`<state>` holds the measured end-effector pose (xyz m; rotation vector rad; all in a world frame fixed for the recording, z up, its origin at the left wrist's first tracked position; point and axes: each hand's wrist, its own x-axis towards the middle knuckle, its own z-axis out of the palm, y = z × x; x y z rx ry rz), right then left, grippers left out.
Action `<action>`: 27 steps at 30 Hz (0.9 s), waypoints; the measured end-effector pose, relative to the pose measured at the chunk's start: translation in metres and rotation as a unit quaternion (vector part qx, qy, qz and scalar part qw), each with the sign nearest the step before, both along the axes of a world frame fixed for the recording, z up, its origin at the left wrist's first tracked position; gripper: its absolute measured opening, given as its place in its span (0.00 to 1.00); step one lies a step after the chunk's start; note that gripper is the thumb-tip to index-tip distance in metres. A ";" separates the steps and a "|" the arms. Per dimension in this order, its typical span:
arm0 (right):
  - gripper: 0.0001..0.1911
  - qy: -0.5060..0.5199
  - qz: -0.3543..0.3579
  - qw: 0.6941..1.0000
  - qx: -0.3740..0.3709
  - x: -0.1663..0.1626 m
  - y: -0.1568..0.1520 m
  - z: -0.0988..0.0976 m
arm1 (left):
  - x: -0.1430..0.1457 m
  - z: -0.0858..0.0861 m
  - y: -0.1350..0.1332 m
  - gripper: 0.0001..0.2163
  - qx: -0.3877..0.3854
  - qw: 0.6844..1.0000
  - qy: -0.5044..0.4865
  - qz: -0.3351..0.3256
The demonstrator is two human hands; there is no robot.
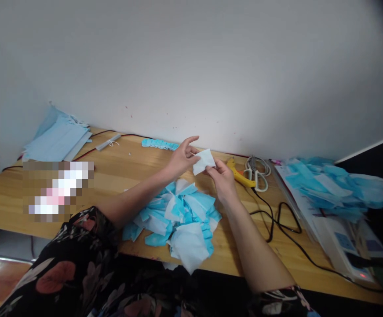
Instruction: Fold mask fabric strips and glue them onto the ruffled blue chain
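Head view: a pale grey wall (pixel 191 66) rises behind a wooden table (pixel 120 169), its surface spread with soft blue and white material.
Central heap: loose blue and white fabric pieces (pixel 178 215) lie overlapping near the front edge, between the forearms, probably for short reach.
Right-hand stack: more blue and white fabric sheets (pixel 331 185) lie piled at the table's right end, apart from the heap, perhaps as a separate supply.
Back left corner: pale blue sheets that look like face masks (pixel 57 138) lean together, white loops at their top.
Right hand: (pixel 223 176) thumb in front and fingers behind, it pinches the lower right of a small white fabric piece (pixel 204 161).
Left hand: (pixel 184 156) index finger extended, thumb at the piece's left edge; I cannot tell whether its fingers close behind.
Yellow glue gun: (pixel 240 175) it lies beyond the right hand, likely to keep it within reach.
Scissors: (pixel 253 168) white-handled, just beside the glue gun.
Pleated strip: folded blue fabric (pixel 160 144) sits along the wall, presumably clear of the elbows.
White piece: held above the heap's far side, seemingly by its edges to keep its face flat and visible.
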<state>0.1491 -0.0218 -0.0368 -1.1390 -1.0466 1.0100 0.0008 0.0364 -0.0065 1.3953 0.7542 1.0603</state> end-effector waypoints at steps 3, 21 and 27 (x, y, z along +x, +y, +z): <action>0.13 0.026 -0.003 1.000 0.007 0.003 0.002 -0.003 | -0.002 -0.003 0.003 0.35 -0.062 0.998 -0.025 -0.013; 0.11 0.074 -0.012 0.997 -0.004 0.005 0.005 -0.005 | -0.006 -0.017 0.013 0.08 -0.164 0.984 0.032 -0.056; 0.16 0.106 0.005 0.994 -0.028 0.009 0.004 0.000 | -0.005 -0.015 0.015 0.07 -0.103 0.993 0.055 -0.029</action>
